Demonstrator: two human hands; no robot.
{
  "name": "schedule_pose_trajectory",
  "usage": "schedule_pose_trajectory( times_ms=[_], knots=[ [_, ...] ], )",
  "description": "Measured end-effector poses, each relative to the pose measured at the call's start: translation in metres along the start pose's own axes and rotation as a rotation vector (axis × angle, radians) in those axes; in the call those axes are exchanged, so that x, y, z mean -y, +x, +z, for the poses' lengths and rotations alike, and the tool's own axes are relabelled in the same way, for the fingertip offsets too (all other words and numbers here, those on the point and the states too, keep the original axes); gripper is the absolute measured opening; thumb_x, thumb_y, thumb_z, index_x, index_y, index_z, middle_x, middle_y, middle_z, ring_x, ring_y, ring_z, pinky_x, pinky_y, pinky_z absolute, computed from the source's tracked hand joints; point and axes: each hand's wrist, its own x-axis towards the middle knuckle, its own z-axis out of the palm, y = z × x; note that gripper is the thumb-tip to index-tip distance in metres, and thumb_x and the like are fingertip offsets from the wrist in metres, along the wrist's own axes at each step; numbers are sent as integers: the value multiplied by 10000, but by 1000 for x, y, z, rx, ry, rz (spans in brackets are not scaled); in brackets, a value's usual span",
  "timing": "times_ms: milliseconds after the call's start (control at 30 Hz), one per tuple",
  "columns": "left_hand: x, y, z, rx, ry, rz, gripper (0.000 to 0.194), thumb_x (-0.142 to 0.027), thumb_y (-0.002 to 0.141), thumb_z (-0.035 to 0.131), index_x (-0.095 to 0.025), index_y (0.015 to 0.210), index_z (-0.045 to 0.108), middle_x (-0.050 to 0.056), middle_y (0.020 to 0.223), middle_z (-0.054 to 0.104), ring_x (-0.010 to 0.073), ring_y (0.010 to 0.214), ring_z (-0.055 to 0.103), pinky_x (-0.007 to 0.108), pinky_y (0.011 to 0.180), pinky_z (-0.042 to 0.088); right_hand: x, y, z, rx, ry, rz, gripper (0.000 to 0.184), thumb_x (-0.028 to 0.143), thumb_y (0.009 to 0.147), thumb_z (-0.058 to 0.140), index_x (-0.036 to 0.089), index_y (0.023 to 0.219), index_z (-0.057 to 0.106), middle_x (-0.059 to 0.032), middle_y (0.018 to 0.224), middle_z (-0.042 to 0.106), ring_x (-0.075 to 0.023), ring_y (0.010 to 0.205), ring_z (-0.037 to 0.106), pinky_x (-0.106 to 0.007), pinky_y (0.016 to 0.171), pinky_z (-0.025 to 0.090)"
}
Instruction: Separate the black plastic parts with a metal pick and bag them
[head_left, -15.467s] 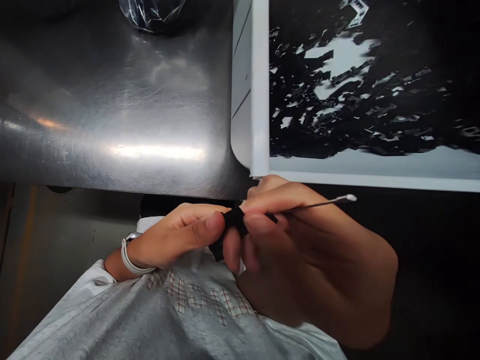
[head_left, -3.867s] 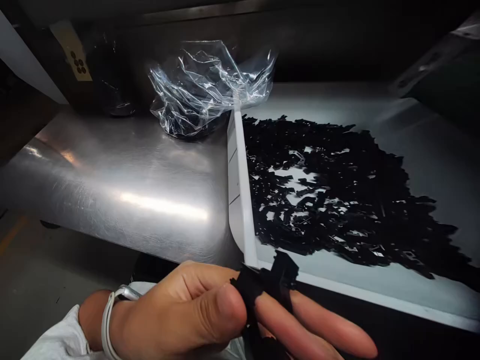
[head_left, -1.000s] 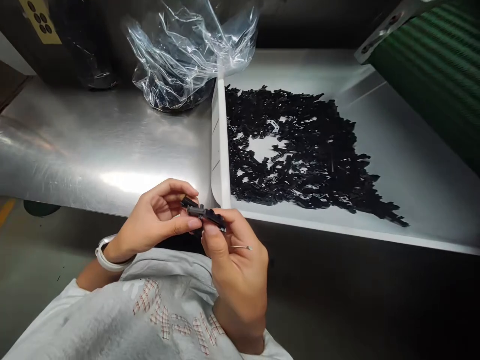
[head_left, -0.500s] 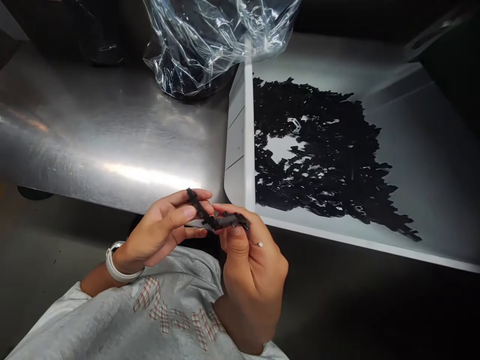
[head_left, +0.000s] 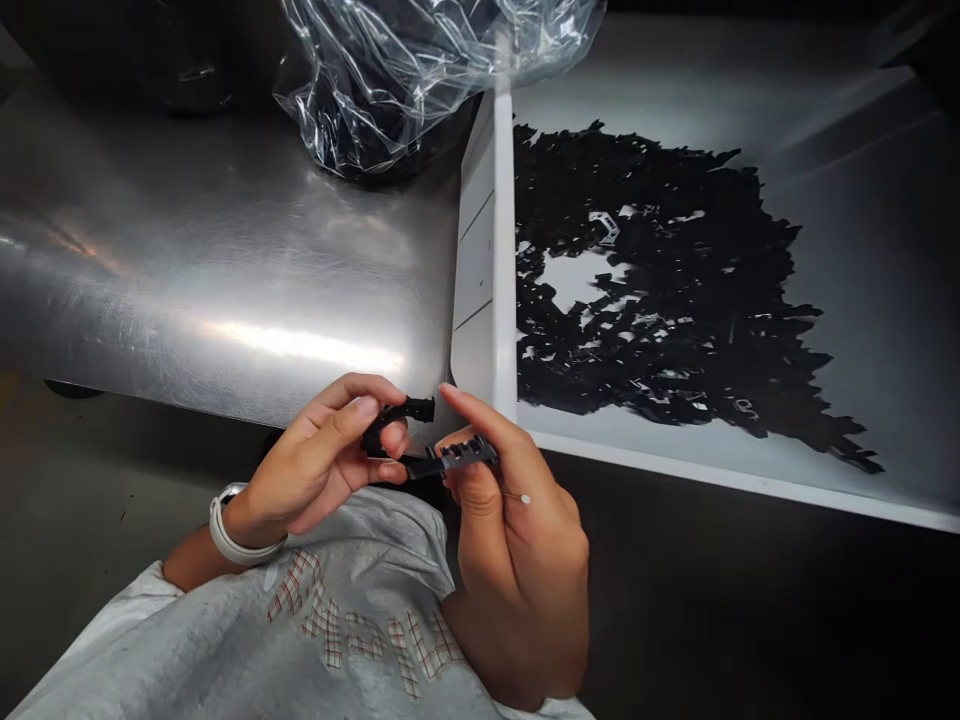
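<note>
My left hand [head_left: 319,465] pinches a small black plastic part [head_left: 412,409] between thumb and fingers, its narrow end pointing right. My right hand [head_left: 517,540] grips a black plastic part with a notched edge [head_left: 459,456] between thumb and fingers, with the index finger extended above it. This notched part slants down-left to the left hand's lower fingertips. Whether the two parts are joined behind the fingers, I cannot tell. Many similar black plastic parts [head_left: 675,270] lie in a loose layer inside a white tray [head_left: 637,455] to the right.
A scratched metal tabletop [head_left: 187,270] spans the left side. A clear plastic bag [head_left: 420,75] with dark contents stands at the back, partly over the tray's left wall [head_left: 504,250]. One light-coloured piece [head_left: 604,227] lies among the black parts.
The black piece at my left hand has turned from slanting down-right to pointing right. The notched part has rotated in my right hand, and my right index finger has lifted off it.
</note>
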Motion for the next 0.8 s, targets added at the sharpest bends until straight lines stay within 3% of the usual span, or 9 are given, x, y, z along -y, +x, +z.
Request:
schedule_pose_trajectory(
  times_ms=[100, 233, 367, 500, 633, 800],
  knots=[
    [5, 2, -6, -3, 113, 77, 163, -396, 861, 850, -245, 878, 792, -35, 696, 650, 75, 714, 626, 180, 708, 581, 2, 0, -3, -39, -38, 7, 267, 225, 1065, 528, 287, 1288, 659, 5, 921, 713, -115, 658, 648, -211, 604, 572],
    [10, 3, -15, -28, 434, 254, 170, -362, 960, 742, -255, 847, 808, -8, 851, 752, 104, 842, 681, 216, 820, 566, 9, 7, -6, 64, -66, -111, 286, 125, 1061, 486, 252, 1255, 653, 3, 959, 714, -106, 734, 656, -207, 706, 576],
    [6, 0, -19, 19, 703, 204, 256, -179, 1004, 575, -244, 917, 808, 9, 959, 773, 148, 931, 684, 273, 892, 529, 15, 15, -8, 102, -121, -220, 348, 39, 1045, 483, 174, 1296, 682, 5, 864, 589, -89, 714, 591, -188, 654, 513],
    [-6, -5, -16, 128, 784, 179, 300, -344, 1056, 528, -189, 1013, 782, 69, 1080, 751, 208, 1040, 664, 332, 961, 500, 16, 21, -10, 162, -265, -252, 402, 32, 1036, 471, 129, 1354, 697, -7, 838, 531, -112, 686, 592, -231, 593, 506],
    [-15, -6, -11, 258, 862, 142, 476, -470, 1098, 434, -170, 941, 767, 90, 1036, 750, 212, 1023, 662, 333, 951, 480, 15, 26, -12, 237, -317, -271, 448, 22, 1012, 457, 131, 1364, 712, -14, 825, 525, -129, 630, 609, -250, 504, 501],
    [-13, -4, -14, 264, 775, 70, 450, -465, 1081, 491, -184, 860, 765, 62, 944, 718, 182, 928, 649, 303, 897, 472, 15, 26, -14, 234, -289, -270, 426, 50, 1009, 487, 102, 1378, 695, -7, 804, 527, -114, 570, 559, -245, 469, 491]
  ],
)
